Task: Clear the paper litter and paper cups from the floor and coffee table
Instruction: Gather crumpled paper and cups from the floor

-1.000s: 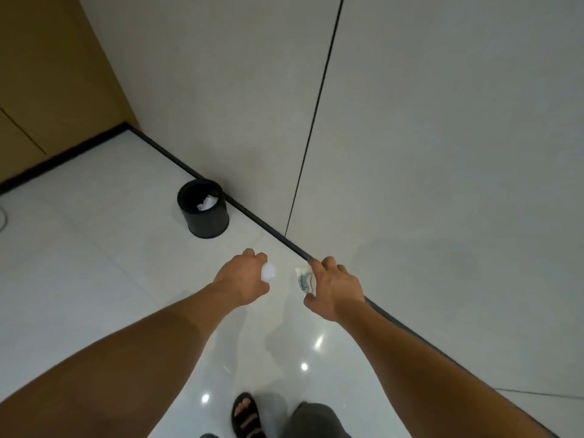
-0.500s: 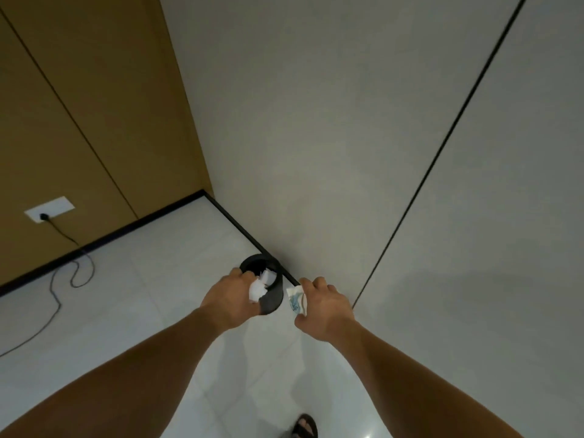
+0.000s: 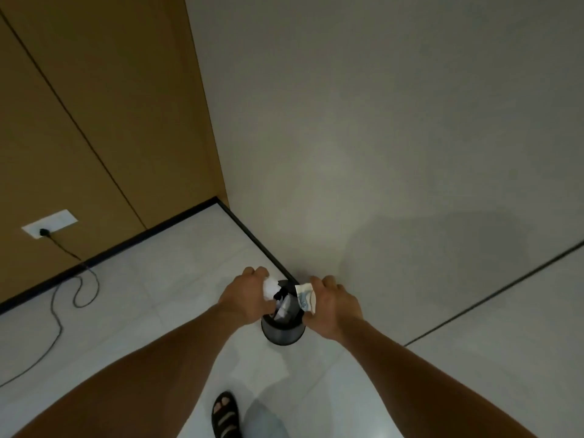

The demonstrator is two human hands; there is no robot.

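Both hands were held above the bin (image 3: 282,336), which stood on the floor (image 3: 151,298) in the corner where the two walls met. The left hand (image 3: 244,300) was over the bin's left rim, its grip clamped on a white paper ball (image 3: 270,287). The right hand (image 3: 335,308) was over the bin's right rim, its grip clamped on a crumpled printed piece (image 3: 306,298); whether this was a crushed cup could not be determined. White litter (image 3: 284,308) already lay inside the bin, indicating that part of the clearing was done. Both carried items appeared positioned for release, so this load was judged nearly disposed of. The floor around the bin showed no litter. The worktop was out of view, so the work remaining there could not be assessed.
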